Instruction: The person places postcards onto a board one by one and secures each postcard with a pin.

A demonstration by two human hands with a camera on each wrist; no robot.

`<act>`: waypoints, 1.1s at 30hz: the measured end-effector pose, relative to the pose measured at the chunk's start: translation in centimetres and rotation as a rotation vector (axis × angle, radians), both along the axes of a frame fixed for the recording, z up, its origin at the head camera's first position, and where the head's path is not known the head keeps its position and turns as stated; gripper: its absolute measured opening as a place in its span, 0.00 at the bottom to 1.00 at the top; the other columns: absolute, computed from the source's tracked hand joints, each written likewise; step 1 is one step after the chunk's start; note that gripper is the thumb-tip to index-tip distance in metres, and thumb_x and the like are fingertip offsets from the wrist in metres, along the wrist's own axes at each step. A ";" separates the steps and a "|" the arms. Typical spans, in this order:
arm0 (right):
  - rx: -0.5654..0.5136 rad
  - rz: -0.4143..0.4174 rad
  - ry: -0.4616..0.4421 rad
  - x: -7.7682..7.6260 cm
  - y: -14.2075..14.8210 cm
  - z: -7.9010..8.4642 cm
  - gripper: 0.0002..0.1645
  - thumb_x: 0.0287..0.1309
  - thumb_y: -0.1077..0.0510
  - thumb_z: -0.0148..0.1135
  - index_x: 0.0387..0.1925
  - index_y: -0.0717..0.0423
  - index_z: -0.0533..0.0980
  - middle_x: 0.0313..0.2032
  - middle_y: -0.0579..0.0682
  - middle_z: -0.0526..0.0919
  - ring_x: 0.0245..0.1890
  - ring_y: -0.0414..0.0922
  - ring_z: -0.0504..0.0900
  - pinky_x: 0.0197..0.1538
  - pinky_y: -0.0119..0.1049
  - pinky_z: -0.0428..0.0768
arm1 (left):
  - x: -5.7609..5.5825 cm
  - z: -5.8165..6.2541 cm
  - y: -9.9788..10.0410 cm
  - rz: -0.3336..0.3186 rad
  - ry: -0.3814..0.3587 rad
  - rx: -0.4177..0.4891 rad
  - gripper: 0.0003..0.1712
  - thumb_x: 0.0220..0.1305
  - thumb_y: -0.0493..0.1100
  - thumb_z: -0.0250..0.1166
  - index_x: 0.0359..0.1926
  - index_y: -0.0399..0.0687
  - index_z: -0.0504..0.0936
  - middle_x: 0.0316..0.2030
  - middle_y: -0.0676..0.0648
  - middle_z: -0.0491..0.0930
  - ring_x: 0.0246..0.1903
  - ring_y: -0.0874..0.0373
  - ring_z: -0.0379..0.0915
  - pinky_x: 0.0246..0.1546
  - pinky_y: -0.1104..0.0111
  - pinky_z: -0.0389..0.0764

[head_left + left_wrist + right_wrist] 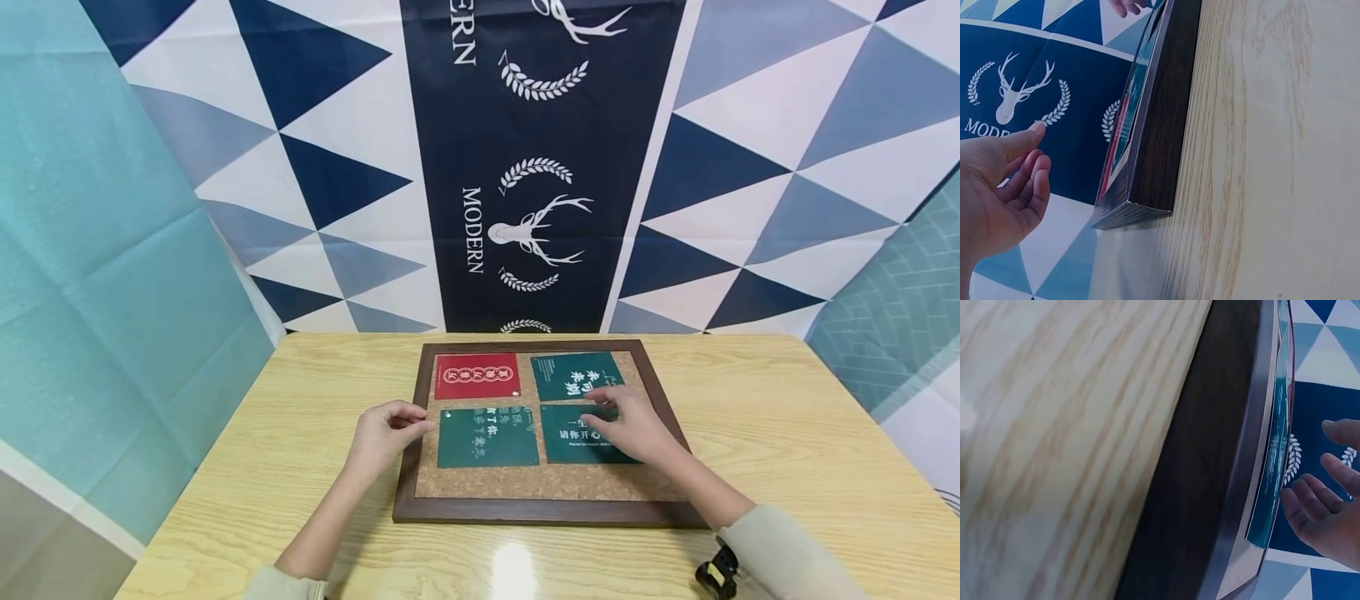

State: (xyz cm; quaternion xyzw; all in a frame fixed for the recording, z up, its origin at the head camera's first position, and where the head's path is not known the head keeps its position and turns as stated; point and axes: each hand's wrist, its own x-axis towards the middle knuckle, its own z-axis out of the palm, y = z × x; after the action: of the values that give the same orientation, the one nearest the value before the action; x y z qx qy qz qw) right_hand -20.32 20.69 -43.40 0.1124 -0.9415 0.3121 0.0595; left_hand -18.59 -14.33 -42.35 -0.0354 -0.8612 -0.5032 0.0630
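A cork board in a dark brown frame lies on the table, bearing a red card at upper left. Green cards with white writing take the other corners: one at upper right, one at lower left and one at lower right. Beside the frame's left edge, my left hand hovers with loosely bent fingers and nothing visible between them. My right hand is over the two right-hand cards, partly covering them, its thumb and fingers apart. Small white dots show on the red and lower-left cards.
The light wooden table extends around the board. Behind it hangs a cloth with blue and white triangles and deer prints. A black device with a yellow patch sits at my right wrist.
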 end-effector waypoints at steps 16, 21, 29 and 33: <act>0.209 0.064 0.045 0.3 -1.2 -0.8 0.24 0.43 0.46 0.65 0.44 0.50 0.76 0.42 0.52 0.76 0.46 0.52 0.73 0.46 0.51 0.73 | -0.5 -0.2 1.3 -0.022 -0.025 0.013 0.11 0.43 0.48 0.70 0.29 0.50 0.83 0.26 0.53 0.81 0.24 0.62 0.72 0.23 0.74 0.75; 0.304 0.094 0.058 0.5 -1.4 -0.8 0.24 0.43 0.45 0.66 0.43 0.50 0.76 0.44 0.52 0.76 0.47 0.52 0.74 0.46 0.51 0.73 | -0.8 -0.3 1.9 -0.047 -0.005 0.010 0.10 0.42 0.49 0.70 0.28 0.53 0.83 0.26 0.54 0.81 0.24 0.63 0.73 0.24 0.75 0.75; 0.346 0.136 0.048 0.5 -1.6 -0.4 0.23 0.44 0.47 0.65 0.42 0.53 0.76 0.43 0.52 0.75 0.48 0.52 0.73 0.47 0.50 0.73 | -1.7 -0.5 2.9 -0.079 -0.010 0.011 0.12 0.42 0.50 0.70 0.29 0.51 0.83 0.26 0.54 0.81 0.25 0.62 0.72 0.24 0.74 0.75; 0.343 0.137 0.029 0.5 -1.6 -0.5 0.22 0.45 0.48 0.65 0.41 0.54 0.77 0.43 0.53 0.75 0.47 0.51 0.73 0.46 0.49 0.73 | -2.1 -0.4 3.8 -0.098 -0.012 -0.019 0.14 0.42 0.50 0.70 0.31 0.49 0.83 0.26 0.54 0.81 0.25 0.61 0.72 0.24 0.73 0.76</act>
State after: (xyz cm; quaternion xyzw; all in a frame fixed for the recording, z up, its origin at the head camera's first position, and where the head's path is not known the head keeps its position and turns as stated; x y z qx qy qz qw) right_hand -19.81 19.12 -43.88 0.1890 -0.9702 0.1486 0.0316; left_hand -20.71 -10.53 -42.71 -0.0751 -0.8634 -0.4978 0.0326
